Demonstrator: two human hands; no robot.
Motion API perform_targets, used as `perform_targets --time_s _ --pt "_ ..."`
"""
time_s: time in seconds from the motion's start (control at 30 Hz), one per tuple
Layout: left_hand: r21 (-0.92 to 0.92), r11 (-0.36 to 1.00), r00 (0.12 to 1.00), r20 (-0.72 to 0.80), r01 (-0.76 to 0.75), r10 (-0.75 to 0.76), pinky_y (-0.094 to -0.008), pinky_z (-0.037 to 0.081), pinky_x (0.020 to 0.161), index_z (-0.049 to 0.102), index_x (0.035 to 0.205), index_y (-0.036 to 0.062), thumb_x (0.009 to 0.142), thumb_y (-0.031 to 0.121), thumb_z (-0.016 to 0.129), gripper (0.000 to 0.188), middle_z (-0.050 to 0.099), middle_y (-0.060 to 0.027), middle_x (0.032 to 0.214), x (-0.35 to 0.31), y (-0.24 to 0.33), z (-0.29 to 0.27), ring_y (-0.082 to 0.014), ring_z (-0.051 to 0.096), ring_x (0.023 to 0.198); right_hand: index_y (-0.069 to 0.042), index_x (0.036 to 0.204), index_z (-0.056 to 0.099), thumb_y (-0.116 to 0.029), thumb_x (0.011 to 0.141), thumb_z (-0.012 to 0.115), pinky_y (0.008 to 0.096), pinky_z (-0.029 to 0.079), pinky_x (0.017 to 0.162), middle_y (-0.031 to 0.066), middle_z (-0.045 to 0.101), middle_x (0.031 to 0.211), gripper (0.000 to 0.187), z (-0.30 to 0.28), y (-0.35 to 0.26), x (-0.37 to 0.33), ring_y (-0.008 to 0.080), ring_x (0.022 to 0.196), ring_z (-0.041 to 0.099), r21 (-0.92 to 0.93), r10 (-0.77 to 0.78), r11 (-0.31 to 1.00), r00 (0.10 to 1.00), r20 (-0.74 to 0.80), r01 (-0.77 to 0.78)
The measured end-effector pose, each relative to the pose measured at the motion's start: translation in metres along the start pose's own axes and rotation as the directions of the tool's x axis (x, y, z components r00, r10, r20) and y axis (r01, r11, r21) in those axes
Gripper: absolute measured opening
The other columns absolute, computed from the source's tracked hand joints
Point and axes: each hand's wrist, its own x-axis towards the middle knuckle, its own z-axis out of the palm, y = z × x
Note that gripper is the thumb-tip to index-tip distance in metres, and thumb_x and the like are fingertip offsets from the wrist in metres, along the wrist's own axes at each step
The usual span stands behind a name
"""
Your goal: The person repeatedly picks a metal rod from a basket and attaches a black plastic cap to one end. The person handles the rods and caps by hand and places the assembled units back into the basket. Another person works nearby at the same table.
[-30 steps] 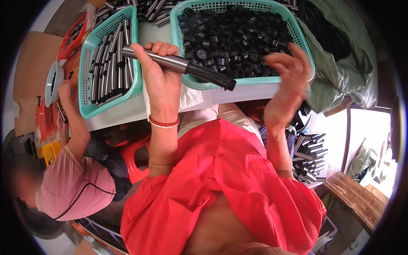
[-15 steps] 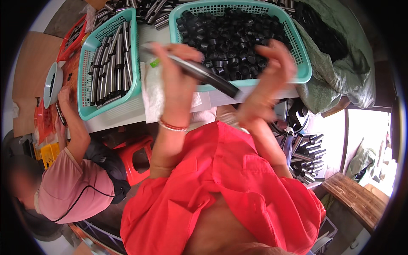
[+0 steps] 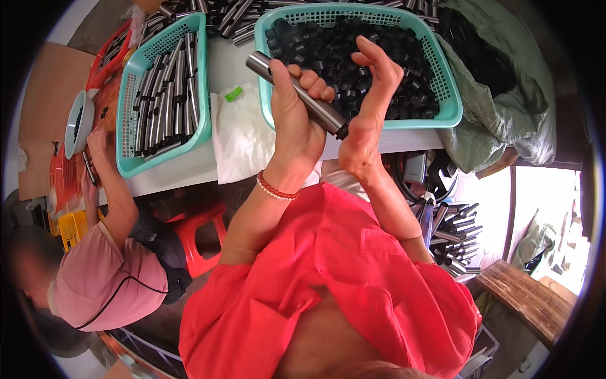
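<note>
My left hand (image 3: pixel 294 123) is wrapped round a shiny metal tube (image 3: pixel 323 112), which slants down to the right. A black plug (image 3: pixel 343 131) shows at the tube's lower end. The heel of my right hand (image 3: pixel 365 129) is right against or very close to that plug; contact cannot be told for certain. The right fingers stretch upward, apart and holding nothing, over a turquoise basket (image 3: pixel 452 101) of small black plugs (image 3: pixel 344 79). Left of my hands, another turquoise basket (image 3: pixel 203 95) contains several metal tubes (image 3: pixel 165 101).
A white cloth (image 3: pixel 237 139) with a green scrap (image 3: pixel 234 94) lies between the baskets. More tubes (image 3: pixel 237 19) are heaped at the back. A green sack (image 3: pixel 505 120) stands at the right, with tubes (image 3: pixel 457 230) below it. At the left, a co-worker in pink (image 3: pixel 113 271) sits by a bowl (image 3: pixel 79 123).
My right palm has come in to the tube's lower end, from above the plug basket. My left hand has shifted right, and the tube's plugged end has moved slightly left. Both hands now look sharper.
</note>
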Motion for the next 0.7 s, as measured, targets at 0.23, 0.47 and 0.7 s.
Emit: perform_targets --time_s 0.23,0.47,0.7 --pt "0.020 1.000 0.999 0.047 -0.002 0.001 -0.0401 0.041 0.090 0.047 0.100 0.0031 0.092 0.024 0.049 0.022 0.049 -0.0098 0.093 -0.004 0.025 -0.001 -0.0221 0.050 0.086 0.001 0.123 0.044 -0.047 0.095 0.034 0.0350 0.041 0.092 0.0089 0.051 0.110 0.056 -0.029 0.014 -0.014 0.0197 0.104 0.053 0.384 0.381 0.825 0.910 0.163 -0.414" --pt "0.312 0.947 0.997 0.012 -0.078 0.079 -0.0429 0.050 0.091 0.047 0.108 0.0012 0.091 0.015 0.058 0.025 0.052 -0.0069 0.093 -0.009 0.028 -0.006 -0.0222 0.059 0.094 0.002 0.109 0.055 0.004 0.073 0.072 0.0296 0.051 0.084 0.0099 0.060 0.102 0.040 -0.035 0.001 -0.036 0.0177 0.093 0.061 0.479 0.577 0.589 0.754 0.314 -0.650" --pt "0.427 0.902 0.995 0.090 -0.070 0.034 -0.0382 0.050 0.088 0.050 0.112 -0.0021 0.089 0.014 0.060 0.030 0.056 -0.0086 0.100 -0.021 0.023 -0.002 -0.0217 0.060 0.094 0.003 0.106 0.059 -0.006 0.085 0.064 0.0298 0.058 0.072 0.0144 0.065 0.095 0.023 -0.041 0.017 -0.038 0.0229 0.080 0.068 0.702 0.715 0.042 0.512 0.475 -0.711"
